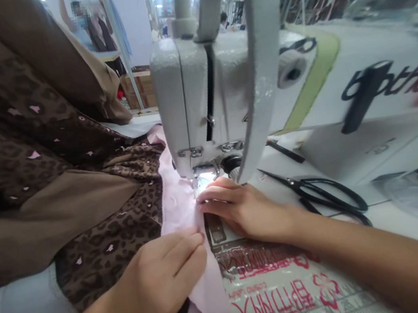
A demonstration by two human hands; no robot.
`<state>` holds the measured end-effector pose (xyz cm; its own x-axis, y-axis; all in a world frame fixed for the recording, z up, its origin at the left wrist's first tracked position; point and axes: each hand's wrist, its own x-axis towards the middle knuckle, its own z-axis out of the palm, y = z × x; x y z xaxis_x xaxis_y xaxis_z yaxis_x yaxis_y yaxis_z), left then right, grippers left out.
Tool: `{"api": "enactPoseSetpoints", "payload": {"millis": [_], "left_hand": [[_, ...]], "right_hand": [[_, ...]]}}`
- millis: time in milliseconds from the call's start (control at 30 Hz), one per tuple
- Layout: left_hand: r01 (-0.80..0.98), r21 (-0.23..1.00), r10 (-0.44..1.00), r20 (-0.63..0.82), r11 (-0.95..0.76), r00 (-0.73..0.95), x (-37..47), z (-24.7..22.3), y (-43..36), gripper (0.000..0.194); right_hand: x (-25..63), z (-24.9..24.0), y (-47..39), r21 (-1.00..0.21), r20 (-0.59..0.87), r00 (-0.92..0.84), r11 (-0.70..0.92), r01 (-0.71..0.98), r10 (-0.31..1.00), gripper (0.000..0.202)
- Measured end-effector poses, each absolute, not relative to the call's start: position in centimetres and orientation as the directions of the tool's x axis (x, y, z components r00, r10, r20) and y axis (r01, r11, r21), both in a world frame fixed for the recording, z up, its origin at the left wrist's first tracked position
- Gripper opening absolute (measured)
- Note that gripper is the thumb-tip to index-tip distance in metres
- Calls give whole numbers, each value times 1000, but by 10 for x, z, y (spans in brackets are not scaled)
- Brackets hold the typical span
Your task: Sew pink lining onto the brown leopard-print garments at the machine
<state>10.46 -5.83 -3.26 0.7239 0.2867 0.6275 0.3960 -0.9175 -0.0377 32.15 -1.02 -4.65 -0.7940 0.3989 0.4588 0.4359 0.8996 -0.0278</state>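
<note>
A strip of pale pink fabric [176, 200] runs lengthwise under the needle area of a white sewing machine [174, 98]. My left hand [161, 278] pinches the strip's right edge a little in front of the presser foot, fingers pressed together. Closer to the lit needle, my right hand [242, 207] has its fingertips closed on that same edge. Dark brown leopard-print fabric [120, 247] joins the strip on its left and spreads over the table. The needle tip and stitches are lost in the glare.
Black thread snips [320, 193] lie right of my right hand, blades pointing toward the machine. A printed plastic sheet [274, 296] and a ruler [341, 311] cover the near table. Bulky brown cloth [66, 57] rises at left. A person [87, 27] is in the background.
</note>
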Motion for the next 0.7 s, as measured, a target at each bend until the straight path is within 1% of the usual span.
{"api": "enactPoseSetpoints", "payload": {"millis": [67,100,233,300,433,533,633,700], "left_hand": [[391,20,311,642,-920,701,107,-34,-60,26],[390,23,311,648,-920,696,108,-33,-61,27],[397,-61,291,578,-916,762,111,-29,-64,26],[400,-67,303,543,-914,783,111,-28,-62,24],[385,-82,291,515,-919,806,111,-28,-48,26],[360,-113,259,505,-926,823,113,-30,-41,27],[346,-131,235,515,-929,824,115,-32,-41,25],[345,-122,231,535,-930,813,116,-34,-41,26]], "right_hand": [[322,-47,-9,-33,452,-800,904,426,394,24],[322,-47,-9,-30,453,-803,906,422,389,24],[322,-46,-9,-6,456,-806,907,421,377,26],[322,-43,-11,-12,441,-820,916,401,365,26],[322,-37,-20,-64,365,-871,943,327,327,19],[321,-35,-22,-69,321,-867,922,381,382,18],[319,-34,-19,-46,266,-864,901,431,427,19],[318,-35,-17,-22,260,-862,895,446,436,19]]}}
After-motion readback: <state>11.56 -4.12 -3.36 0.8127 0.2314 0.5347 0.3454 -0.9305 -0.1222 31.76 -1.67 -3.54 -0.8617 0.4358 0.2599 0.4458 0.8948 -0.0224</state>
